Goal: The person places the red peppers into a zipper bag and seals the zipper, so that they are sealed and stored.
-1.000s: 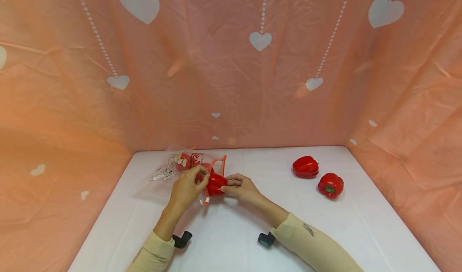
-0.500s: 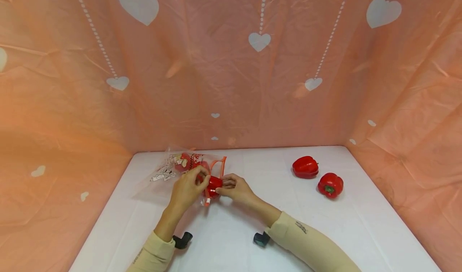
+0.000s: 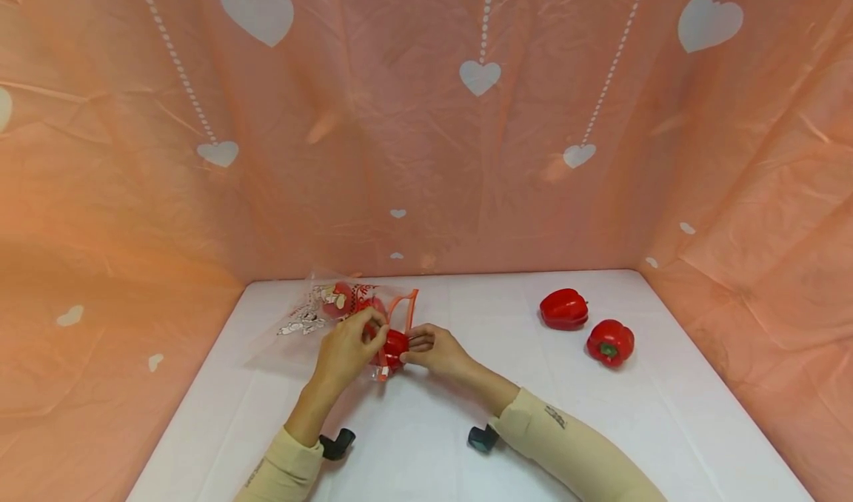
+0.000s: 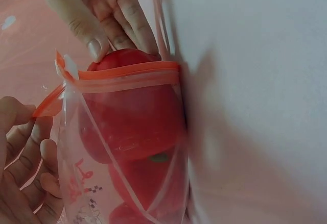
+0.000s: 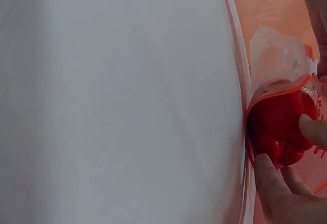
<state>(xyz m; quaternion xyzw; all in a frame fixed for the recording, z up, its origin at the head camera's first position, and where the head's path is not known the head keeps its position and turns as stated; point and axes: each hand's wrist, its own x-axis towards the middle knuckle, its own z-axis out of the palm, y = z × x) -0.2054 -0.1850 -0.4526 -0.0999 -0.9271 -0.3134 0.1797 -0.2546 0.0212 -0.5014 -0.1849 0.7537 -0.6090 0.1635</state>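
A clear plastic zip bag (image 3: 283,343) with an orange zip edge lies on its side at the table's left back. My left hand (image 3: 345,343) pinches the orange edge of its mouth between thumb and fingers. At that mouth, my right hand (image 3: 440,350) grips the outer end of a red bell pepper (image 5: 281,124) by thumb and fingertips. Most of this pepper sits inside the bag; in the left wrist view only its rounded end (image 4: 127,56) stands out past the zip. Other red peppers (image 4: 140,180) show through the plastic, deeper in the bag.
Two more red bell peppers, one on its side (image 3: 563,309) and one with its green stem toward me (image 3: 609,343), lie on the white table (image 3: 520,369) at the right. An orange curtain (image 3: 433,154) with white hearts surrounds the table on three sides.
My right hand has moved left with the bell pepper, which now sits deeper in the bag's mouth. The left hand stays at the zip edge; the two loose peppers have not moved.
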